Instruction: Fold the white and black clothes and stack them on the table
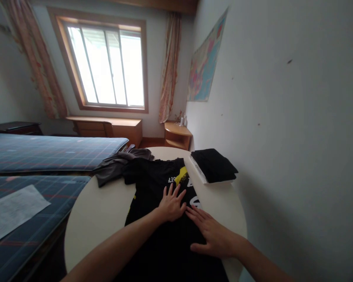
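A black T-shirt [155, 196] with yellow and white print lies spread lengthwise on a round cream table [97, 223]. Its right part looks folded inward, so the print is cut off along that edge. My left hand [172, 203] rests flat on the shirt near the print, fingers spread. Beside it, my right hand [210, 231] lies on the cloth towards the right edge, its fingers stretched out and the thumb apart. Neither hand holds anything. The shirt's near end runs down out of view.
A crumpled grey garment [114, 166] lies at the table's far left, touching the shirt's sleeve. Folded black clothes [214, 165] are stacked on something white at the far right. Plaid mattresses [53, 154] flank the table on the left, one bearing a paper sheet [14, 211]. A wall [297, 164] stands close on the right.
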A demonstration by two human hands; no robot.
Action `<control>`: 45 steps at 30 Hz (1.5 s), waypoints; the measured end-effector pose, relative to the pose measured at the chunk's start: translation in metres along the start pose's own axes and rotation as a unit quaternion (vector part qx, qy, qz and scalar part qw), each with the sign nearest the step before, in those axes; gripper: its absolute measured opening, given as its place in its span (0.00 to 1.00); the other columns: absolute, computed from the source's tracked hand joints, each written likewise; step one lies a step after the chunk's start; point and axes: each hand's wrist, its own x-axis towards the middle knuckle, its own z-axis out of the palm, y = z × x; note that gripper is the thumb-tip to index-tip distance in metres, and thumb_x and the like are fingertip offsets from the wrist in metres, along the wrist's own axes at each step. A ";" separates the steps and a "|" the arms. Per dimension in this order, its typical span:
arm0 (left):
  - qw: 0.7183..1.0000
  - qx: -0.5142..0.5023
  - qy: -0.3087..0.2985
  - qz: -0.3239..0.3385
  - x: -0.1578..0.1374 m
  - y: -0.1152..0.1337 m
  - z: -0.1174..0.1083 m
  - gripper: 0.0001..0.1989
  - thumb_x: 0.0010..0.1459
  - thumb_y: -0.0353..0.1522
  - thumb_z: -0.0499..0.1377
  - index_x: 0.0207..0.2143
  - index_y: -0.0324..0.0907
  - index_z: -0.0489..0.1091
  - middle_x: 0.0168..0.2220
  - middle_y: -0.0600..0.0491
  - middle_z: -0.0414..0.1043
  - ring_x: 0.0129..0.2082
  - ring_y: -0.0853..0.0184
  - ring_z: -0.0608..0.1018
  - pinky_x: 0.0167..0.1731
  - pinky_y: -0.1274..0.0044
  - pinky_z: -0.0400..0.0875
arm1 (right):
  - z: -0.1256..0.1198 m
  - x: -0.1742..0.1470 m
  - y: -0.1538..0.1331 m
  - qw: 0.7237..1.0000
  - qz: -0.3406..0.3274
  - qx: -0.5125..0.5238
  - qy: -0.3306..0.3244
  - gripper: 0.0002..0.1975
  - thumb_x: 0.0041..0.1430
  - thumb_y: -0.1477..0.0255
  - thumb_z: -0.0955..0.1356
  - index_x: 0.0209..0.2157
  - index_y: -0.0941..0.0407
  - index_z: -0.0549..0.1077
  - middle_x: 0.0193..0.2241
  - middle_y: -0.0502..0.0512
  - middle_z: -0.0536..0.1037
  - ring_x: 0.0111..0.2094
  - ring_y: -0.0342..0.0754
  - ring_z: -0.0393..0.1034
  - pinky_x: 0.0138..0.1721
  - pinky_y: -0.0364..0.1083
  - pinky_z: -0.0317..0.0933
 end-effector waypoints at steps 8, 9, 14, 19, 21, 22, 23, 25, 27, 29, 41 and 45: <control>0.996 -0.030 -0.029 0.081 -0.018 -0.017 -0.027 0.28 0.66 0.47 0.48 0.66 0.50 0.56 0.70 0.49 0.48 0.69 0.51 0.49 0.65 0.56 0.47 | -0.019 0.040 0.023 0.986 0.018 0.020 0.166 0.22 0.63 0.61 0.65 0.54 0.57 0.71 0.50 0.61 0.75 0.50 0.51 0.69 0.55 0.51 0.60; 0.995 -0.035 -0.029 0.085 -0.020 -0.018 -0.029 0.28 0.66 0.47 0.48 0.66 0.50 0.56 0.70 0.49 0.48 0.69 0.52 0.50 0.65 0.57 0.47 | -0.021 0.053 0.030 0.980 0.032 0.009 0.194 0.19 0.64 0.63 0.64 0.52 0.58 0.72 0.49 0.61 0.76 0.50 0.51 0.70 0.54 0.50 0.60; 0.996 -0.051 -0.022 0.075 -0.023 -0.020 -0.028 0.27 0.66 0.46 0.49 0.65 0.49 0.58 0.70 0.48 0.48 0.69 0.53 0.50 0.66 0.57 0.46 | -0.042 0.131 0.058 0.954 0.118 -0.058 0.270 0.16 0.67 0.69 0.61 0.52 0.57 0.72 0.51 0.58 0.76 0.54 0.49 0.66 0.57 0.46 0.55; 0.994 -0.068 -0.023 0.088 -0.023 -0.023 -0.027 0.27 0.66 0.45 0.49 0.65 0.50 0.57 0.70 0.49 0.47 0.69 0.52 0.50 0.65 0.56 0.46 | -0.063 0.201 0.068 0.936 0.221 -0.084 0.259 0.18 0.68 0.69 0.60 0.57 0.52 0.70 0.56 0.56 0.72 0.56 0.49 0.64 0.57 0.46 0.53; 0.992 -0.075 -0.027 0.096 -0.023 -0.024 -0.028 0.27 0.66 0.45 0.49 0.65 0.50 0.57 0.70 0.48 0.47 0.69 0.52 0.49 0.65 0.56 0.46 | -0.069 0.223 0.072 0.925 0.255 -0.086 0.267 0.18 0.67 0.67 0.61 0.56 0.51 0.70 0.54 0.57 0.73 0.55 0.51 0.65 0.54 0.47 0.56; 0.992 -0.077 -0.030 0.099 -0.024 -0.025 -0.028 0.27 0.66 0.45 0.49 0.66 0.50 0.57 0.70 0.48 0.47 0.69 0.52 0.49 0.65 0.55 0.46 | -0.071 0.232 0.074 0.918 0.275 -0.088 0.271 0.18 0.67 0.67 0.61 0.56 0.52 0.70 0.53 0.58 0.74 0.54 0.52 0.66 0.53 0.48 0.57; 0.991 -0.080 -0.034 0.100 -0.024 -0.025 -0.029 0.27 0.66 0.45 0.49 0.66 0.50 0.56 0.70 0.48 0.47 0.69 0.52 0.49 0.65 0.55 0.46 | -0.074 0.241 0.077 0.910 0.295 -0.089 0.276 0.18 0.67 0.66 0.61 0.55 0.53 0.70 0.51 0.60 0.75 0.53 0.53 0.67 0.51 0.49 0.58; 0.990 -0.084 -0.039 0.101 -0.024 -0.026 -0.029 0.28 0.66 0.46 0.48 0.66 0.50 0.56 0.70 0.48 0.47 0.69 0.52 0.48 0.65 0.55 0.46 | -0.078 0.254 0.082 0.895 0.333 -0.093 0.283 0.18 0.66 0.63 0.62 0.53 0.55 0.71 0.50 0.63 0.75 0.52 0.55 0.68 0.50 0.51 0.58; 0.990 -0.090 -0.041 0.103 -0.024 -0.026 -0.029 0.28 0.66 0.46 0.48 0.66 0.50 0.55 0.70 0.48 0.46 0.69 0.51 0.47 0.65 0.54 0.46 | -0.080 0.264 0.088 0.883 0.359 -0.098 0.286 0.20 0.65 0.61 0.63 0.51 0.58 0.71 0.50 0.67 0.75 0.52 0.57 0.68 0.51 0.53 0.58; 0.989 -0.095 -0.041 0.105 -0.024 -0.026 -0.029 0.28 0.66 0.45 0.49 0.67 0.52 0.54 0.70 0.49 0.45 0.69 0.51 0.47 0.65 0.53 0.45 | -0.081 0.272 0.093 0.878 0.373 -0.102 0.282 0.20 0.64 0.61 0.64 0.50 0.60 0.72 0.49 0.69 0.75 0.52 0.58 0.69 0.51 0.53 0.58; 0.990 -0.099 -0.045 0.094 -0.025 -0.023 -0.031 0.28 0.66 0.46 0.48 0.66 0.51 0.55 0.70 0.50 0.46 0.70 0.51 0.47 0.66 0.54 0.44 | -0.081 0.282 0.106 0.872 0.379 -0.113 0.287 0.19 0.66 0.64 0.60 0.49 0.61 0.73 0.46 0.68 0.76 0.48 0.56 0.72 0.47 0.51 0.61; 0.989 -0.102 -0.046 0.097 -0.025 -0.024 -0.030 0.28 0.66 0.46 0.48 0.66 0.51 0.55 0.70 0.49 0.45 0.70 0.51 0.47 0.65 0.53 0.44 | -0.074 0.288 0.101 0.888 0.333 -0.127 0.292 0.17 0.64 0.63 0.64 0.51 0.55 0.71 0.51 0.64 0.73 0.52 0.56 0.66 0.49 0.51 0.59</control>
